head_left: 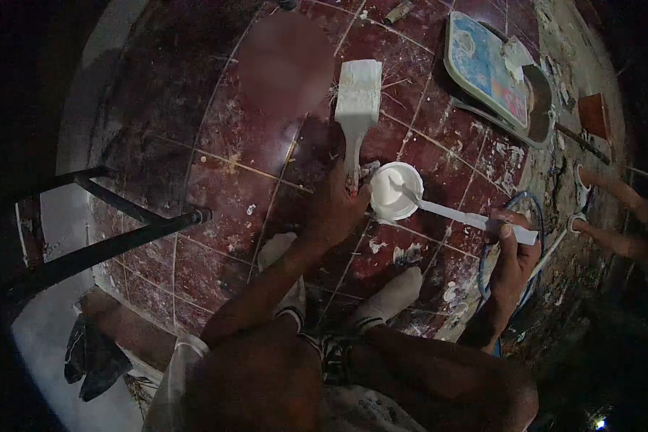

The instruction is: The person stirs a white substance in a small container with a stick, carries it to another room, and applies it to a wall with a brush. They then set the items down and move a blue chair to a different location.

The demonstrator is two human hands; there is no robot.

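Observation:
My left hand point(336, 210) is closed around the handle of a wide paintbrush point(358, 97), its bristles coated white and pointing away from me. The fingers of that hand are right at the rim of a small white tub point(405, 207) holding white paint. In my right hand point(513, 263) is a long, flat white stirring stick point(450, 213), pinched near its end. The stick's far end reaches into the paint.
Dark red floor tiles point(230, 216) are spattered white. A blue-and-white board point(486, 68) lies at the upper right. Black metal legs point(137, 234) stand at left, and a blue hose point(540, 216) curls by my right hand. Another person's limbs point(615, 191) show at far right.

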